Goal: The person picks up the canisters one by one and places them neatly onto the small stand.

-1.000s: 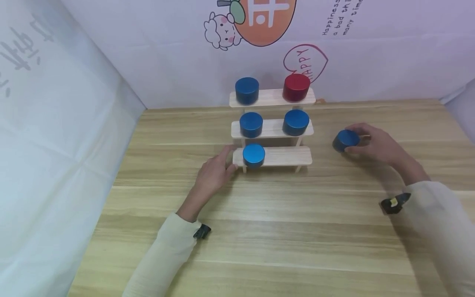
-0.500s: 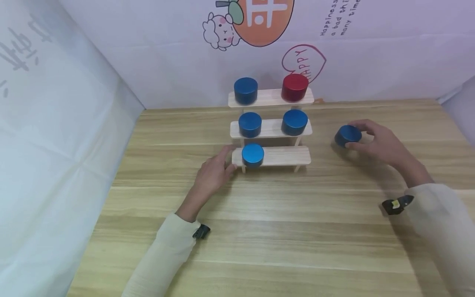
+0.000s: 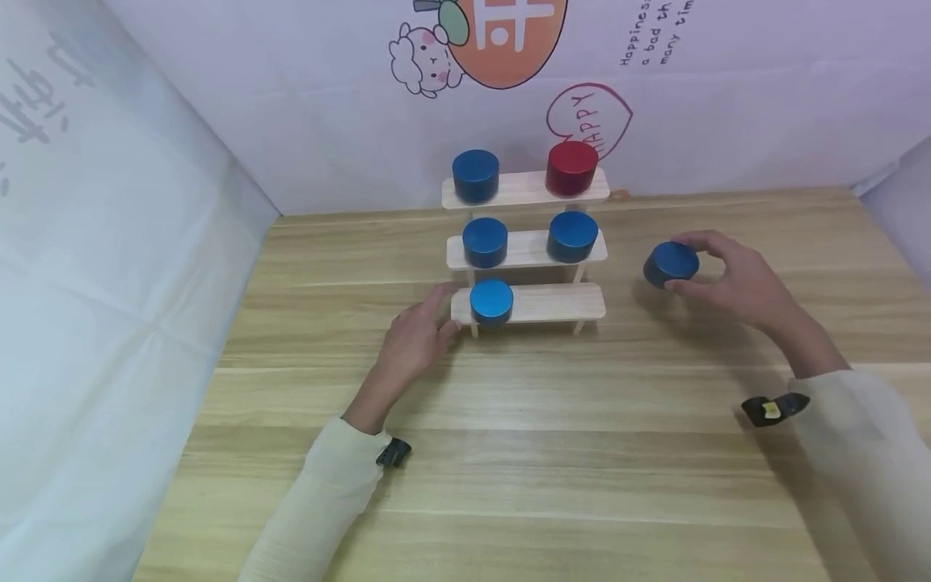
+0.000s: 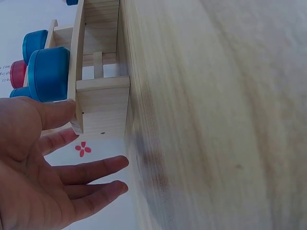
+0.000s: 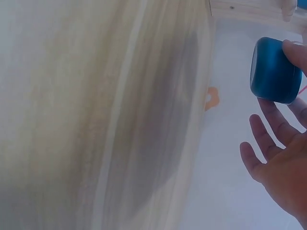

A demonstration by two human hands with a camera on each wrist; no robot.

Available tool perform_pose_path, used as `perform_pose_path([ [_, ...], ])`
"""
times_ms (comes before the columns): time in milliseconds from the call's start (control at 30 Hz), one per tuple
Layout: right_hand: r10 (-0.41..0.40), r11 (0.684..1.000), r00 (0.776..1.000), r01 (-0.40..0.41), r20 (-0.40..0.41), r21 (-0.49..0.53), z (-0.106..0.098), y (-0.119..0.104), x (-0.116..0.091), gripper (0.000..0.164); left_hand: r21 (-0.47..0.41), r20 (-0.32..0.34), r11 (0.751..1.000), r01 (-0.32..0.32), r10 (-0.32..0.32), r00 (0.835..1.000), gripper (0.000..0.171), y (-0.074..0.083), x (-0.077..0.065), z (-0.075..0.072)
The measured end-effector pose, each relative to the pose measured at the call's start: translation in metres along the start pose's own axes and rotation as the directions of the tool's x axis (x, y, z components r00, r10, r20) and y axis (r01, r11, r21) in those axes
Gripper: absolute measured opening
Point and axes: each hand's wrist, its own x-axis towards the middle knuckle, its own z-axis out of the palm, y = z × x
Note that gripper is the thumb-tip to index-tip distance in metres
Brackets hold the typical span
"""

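In the head view, my right hand (image 3: 742, 283) holds a blue round tin (image 3: 671, 265) between thumb and fingers, to the right of the stand. The right wrist view shows this blue tin (image 5: 276, 72) raised off the table, the other fingers spread below it. A three-tier wooden display stand (image 3: 556, 303) stands at the middle back. My left hand (image 3: 414, 339) pinches the left end of its lowest plank between thumb and index finger; its other fingers (image 4: 96, 170) stretch out straight. A blue tin (image 3: 491, 301) sits on the lowest tier's left side.
Two blue tins, left (image 3: 485, 242) and right (image 3: 573, 237), occupy the middle tier. On top sit a blue tin (image 3: 476, 176) and a red tin (image 3: 572, 168). A printed white cloth (image 3: 327, 137) hangs close behind the stand, and another (image 3: 109, 323) borders the left of the wooden table (image 3: 509, 485).
The right hand has lifted the blue tin, first slightly away from the stand, then back left toward it. The left hand stays at the plank's end. The head view has shifted slightly.
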Motion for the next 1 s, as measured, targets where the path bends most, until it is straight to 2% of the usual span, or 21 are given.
perform_pose_path([
  [233, -0.003, 1.000, 1.000, 0.002, -0.009, -0.013, 0.002, -0.009, -0.006, 0.066, -0.012, 0.021, 1.000, 0.016, -0.016, 1.000, 0.054, -0.001, 0.002, -0.002],
  [567, -0.006, 1.000, 1.000, 0.007, 0.024, -0.025, 0.011, -0.030, -0.014, 0.066, -0.023, 0.050, 0.999, 0.037, -0.035, 0.998, 0.054, -0.002, 0.006, -0.005],
  [1000, -0.024, 0.999, 1.000, 0.023, 0.009, 0.026, 0.020, -0.041, -0.020, 0.063, -0.004, 0.037, 1.000, 0.021, -0.021, 0.999, 0.053, 0.000, 0.005, -0.006],
])
